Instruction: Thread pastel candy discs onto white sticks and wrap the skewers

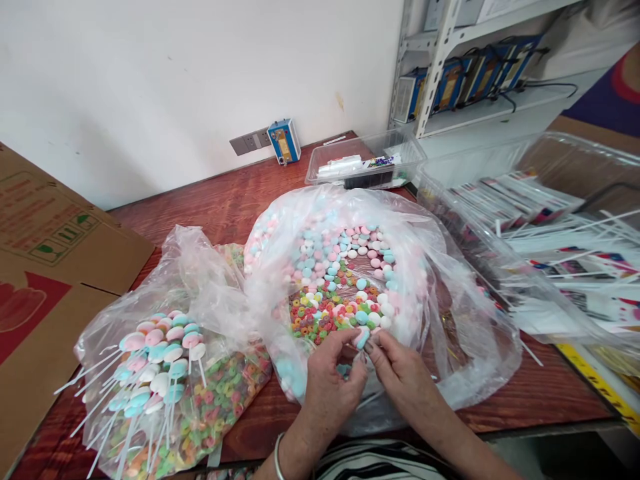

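In the head view, the left hand (pixel 333 380) and right hand (pixel 400 373) meet at the near rim of a big open bag (pixel 450 267) on the worktop (pixel 215 200). Both grips are pinched together on one pink-and-blue sweet (pixel 361 337), fingertips touching it from either side, just above the bag's plastic. Inside the bag lie more pastel sweets (pixel 345 250) and coloured rings (pixel 325 313). To the left, a smaller bag (pixel 195 267) holds finished lollipops (pixel 160 360) on white sticks, over more rings. A cardboard box (pixel 45 267) stands far left; clear trays (pixel 365 163) sit behind and to the right.
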Tool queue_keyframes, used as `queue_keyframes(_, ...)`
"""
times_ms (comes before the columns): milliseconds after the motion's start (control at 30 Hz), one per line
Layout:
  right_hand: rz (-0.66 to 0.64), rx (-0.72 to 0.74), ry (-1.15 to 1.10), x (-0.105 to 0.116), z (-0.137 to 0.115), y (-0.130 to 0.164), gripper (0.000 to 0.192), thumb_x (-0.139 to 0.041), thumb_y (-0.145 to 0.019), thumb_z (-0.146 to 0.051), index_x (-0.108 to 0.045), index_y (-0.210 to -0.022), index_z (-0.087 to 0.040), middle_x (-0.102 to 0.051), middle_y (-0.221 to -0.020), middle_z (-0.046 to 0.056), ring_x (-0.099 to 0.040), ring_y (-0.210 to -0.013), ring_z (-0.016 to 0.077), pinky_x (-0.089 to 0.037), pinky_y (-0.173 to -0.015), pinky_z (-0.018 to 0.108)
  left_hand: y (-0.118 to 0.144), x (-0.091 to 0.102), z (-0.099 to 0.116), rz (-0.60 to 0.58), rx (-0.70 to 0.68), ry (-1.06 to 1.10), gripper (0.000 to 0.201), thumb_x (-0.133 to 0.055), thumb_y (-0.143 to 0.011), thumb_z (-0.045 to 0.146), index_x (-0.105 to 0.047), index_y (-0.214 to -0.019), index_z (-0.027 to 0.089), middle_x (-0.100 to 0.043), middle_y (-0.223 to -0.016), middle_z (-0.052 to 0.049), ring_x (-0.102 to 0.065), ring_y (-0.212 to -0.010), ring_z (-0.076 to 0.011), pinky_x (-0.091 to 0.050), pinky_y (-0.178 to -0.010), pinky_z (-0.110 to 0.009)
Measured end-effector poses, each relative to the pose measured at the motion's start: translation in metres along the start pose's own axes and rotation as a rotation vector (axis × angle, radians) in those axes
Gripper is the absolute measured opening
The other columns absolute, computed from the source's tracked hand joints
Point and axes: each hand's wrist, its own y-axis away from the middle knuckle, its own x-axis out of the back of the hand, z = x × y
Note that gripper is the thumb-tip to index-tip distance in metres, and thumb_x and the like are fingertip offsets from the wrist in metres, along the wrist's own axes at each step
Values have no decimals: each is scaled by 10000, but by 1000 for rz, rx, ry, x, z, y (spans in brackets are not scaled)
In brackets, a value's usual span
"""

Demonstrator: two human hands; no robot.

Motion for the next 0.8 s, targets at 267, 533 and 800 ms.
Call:
queue_keyframes(267, 25, -64, 157, 18, 7, -14, 297, -382, -937, -371, -428, -679, -233, -528, -571, -23, -517, -529, 158, -321, -530, 252, -69, 37, -19, -30, -118, -719, 243, -495, -883, 128, -707, -971, 207, -659, -955, -88, -584, -960, -242, -472, -865, -391)
queue_keyframes(533, -20, -82, 157, 17, 7, -19, 264, -376, -931, -332, -443, -695, -235, -551, -584, -21, -538, -543, 161, -323, -532, 249, -97, 30, -20, -116, -176, -833, 232, -509, -868, 103, -713, -919, 201, -660, -931, -83, -582, -925, -228, -451, -847, -362)
queue_keyframes(800, -52, -106, 149, 19, 4, -19, 263, -352, -936, -336, -420, -704, -232, -549, -606, -17, -547, -570, 166, -305, -549, 256, -105, 18, -20, -43, 114, -324, 152, -579, -839, 212, -730, -840, 192, -698, -787, -47, -616, -773, -195, -467, -761, -328)
